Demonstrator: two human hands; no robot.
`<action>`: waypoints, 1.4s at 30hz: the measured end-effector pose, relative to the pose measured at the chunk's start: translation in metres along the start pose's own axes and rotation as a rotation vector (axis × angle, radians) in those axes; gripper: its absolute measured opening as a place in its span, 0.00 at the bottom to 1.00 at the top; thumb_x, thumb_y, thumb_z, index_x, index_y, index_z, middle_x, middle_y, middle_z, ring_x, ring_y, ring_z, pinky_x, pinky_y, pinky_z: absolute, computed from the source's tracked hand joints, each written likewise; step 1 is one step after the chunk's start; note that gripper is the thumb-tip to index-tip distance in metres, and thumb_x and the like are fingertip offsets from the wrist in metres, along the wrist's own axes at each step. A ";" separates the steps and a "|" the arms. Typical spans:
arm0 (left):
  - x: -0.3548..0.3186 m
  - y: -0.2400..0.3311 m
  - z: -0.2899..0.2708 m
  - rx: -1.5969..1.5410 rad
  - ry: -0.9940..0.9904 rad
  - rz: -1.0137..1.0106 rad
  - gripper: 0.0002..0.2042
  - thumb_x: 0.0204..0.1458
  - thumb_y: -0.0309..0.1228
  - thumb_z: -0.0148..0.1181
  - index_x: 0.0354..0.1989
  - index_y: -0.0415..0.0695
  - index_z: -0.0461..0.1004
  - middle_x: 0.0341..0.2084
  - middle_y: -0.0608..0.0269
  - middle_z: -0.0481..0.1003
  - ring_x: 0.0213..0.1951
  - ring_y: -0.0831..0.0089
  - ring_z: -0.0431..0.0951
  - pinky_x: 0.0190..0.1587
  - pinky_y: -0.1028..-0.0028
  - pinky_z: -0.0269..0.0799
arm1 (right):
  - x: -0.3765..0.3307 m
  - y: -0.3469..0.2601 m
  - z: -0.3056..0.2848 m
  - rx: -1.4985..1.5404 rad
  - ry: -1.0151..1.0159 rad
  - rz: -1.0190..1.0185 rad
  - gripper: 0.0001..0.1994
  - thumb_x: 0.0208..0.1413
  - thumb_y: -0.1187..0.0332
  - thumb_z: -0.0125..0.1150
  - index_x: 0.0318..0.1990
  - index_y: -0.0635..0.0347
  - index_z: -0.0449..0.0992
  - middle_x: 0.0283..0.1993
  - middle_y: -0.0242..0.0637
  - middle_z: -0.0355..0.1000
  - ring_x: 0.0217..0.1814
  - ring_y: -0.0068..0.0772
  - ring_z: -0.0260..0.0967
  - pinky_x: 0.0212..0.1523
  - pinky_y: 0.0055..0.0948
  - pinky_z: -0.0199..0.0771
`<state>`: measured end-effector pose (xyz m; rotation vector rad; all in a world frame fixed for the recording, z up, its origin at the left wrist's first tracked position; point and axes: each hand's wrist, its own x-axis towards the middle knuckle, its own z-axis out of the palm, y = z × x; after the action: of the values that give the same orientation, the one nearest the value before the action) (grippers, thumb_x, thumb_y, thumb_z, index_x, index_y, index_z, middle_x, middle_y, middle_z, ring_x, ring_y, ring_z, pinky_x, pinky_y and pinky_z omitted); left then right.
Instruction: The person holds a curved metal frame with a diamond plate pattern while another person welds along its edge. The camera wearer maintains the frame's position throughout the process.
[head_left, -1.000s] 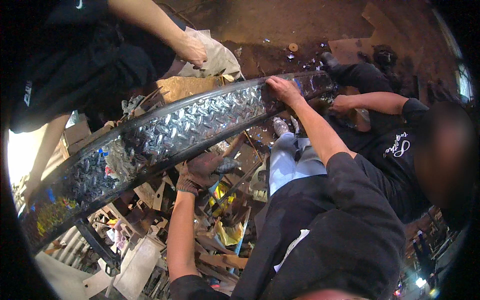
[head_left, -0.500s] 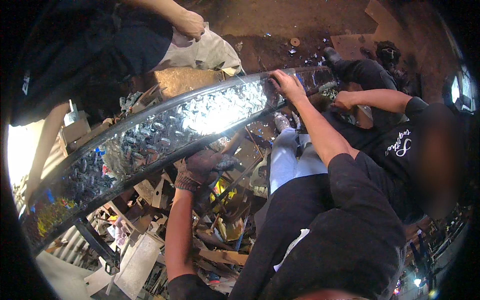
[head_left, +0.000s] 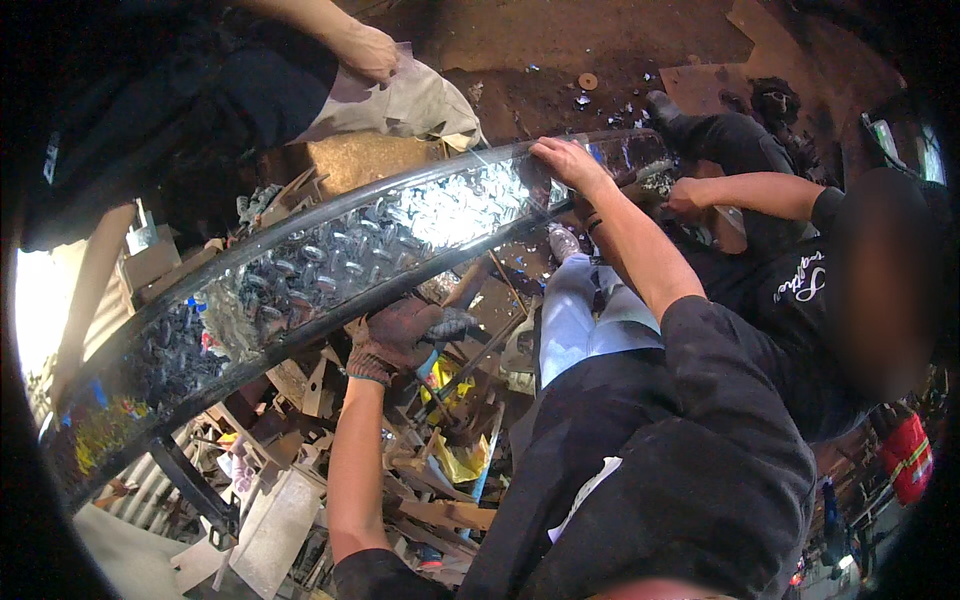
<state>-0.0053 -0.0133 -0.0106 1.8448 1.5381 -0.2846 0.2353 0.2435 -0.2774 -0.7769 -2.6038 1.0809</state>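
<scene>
Since a second ago, a co-worker's hand (head_left: 370, 52) has shifted up and to the left, together with the pale cloth (head_left: 425, 100) beside it, while a white glare has grown over part of the plate (head_left: 320, 262). That long tread plate slants across the view from lower left to upper right, lying between the person's two hands and ahead of the body.

The right hand (head_left: 570, 165), bare, is on the far rail (head_left: 345, 205) toward the plate's right end, its fingers bent over the edge; whether it grips or only rests, I cannot tell. Its forearm slopes up and leftward across the plate's near side.

The left hand (head_left: 400, 340), in a brown glove, is curled just beside the near rail (head_left: 300, 335), over the scrap (head_left: 275, 530). Whether it grasps anything I cannot tell. Its forearm rises almost straight up. Another co-worker's fist (head_left: 686, 195) is near the plate's right end.
</scene>
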 end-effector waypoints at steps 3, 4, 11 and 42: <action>0.000 -0.001 0.001 -0.002 0.023 0.011 0.26 0.32 0.41 0.70 0.45 0.52 0.73 0.36 0.57 0.74 0.42 0.56 0.76 0.45 0.61 0.73 | 0.004 -0.010 -0.005 -0.012 -0.054 0.050 0.12 0.56 0.70 0.46 0.48 0.53 0.65 0.48 0.41 0.68 0.53 0.48 0.66 0.49 0.42 0.69; 0.000 -0.003 0.001 -0.014 0.013 0.011 0.26 0.32 0.42 0.70 0.45 0.52 0.73 0.36 0.57 0.74 0.42 0.57 0.76 0.45 0.61 0.73 | 0.006 -0.015 -0.007 -0.001 -0.048 0.074 0.12 0.55 0.69 0.48 0.48 0.54 0.65 0.47 0.42 0.68 0.53 0.49 0.66 0.48 0.42 0.68; 0.000 -0.001 0.000 0.007 0.010 0.018 0.26 0.32 0.40 0.69 0.44 0.51 0.73 0.34 0.56 0.74 0.39 0.56 0.76 0.42 0.62 0.73 | 0.003 -0.032 -0.018 -0.036 -0.091 0.340 0.14 0.61 0.57 0.48 0.51 0.46 0.66 0.52 0.34 0.69 0.51 0.51 0.69 0.49 0.47 0.70; 0.002 0.002 0.001 -0.036 0.080 0.022 0.23 0.36 0.43 0.70 0.42 0.49 0.73 0.33 0.56 0.75 0.39 0.55 0.76 0.42 0.61 0.74 | -0.017 -0.013 0.035 0.383 0.501 0.283 0.10 0.51 0.73 0.60 0.42 0.62 0.74 0.41 0.47 0.72 0.45 0.51 0.70 0.46 0.38 0.71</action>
<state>-0.0023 -0.0123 -0.0114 1.8632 1.5661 -0.1734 0.2309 0.2060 -0.2930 -1.1607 -1.8434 1.2153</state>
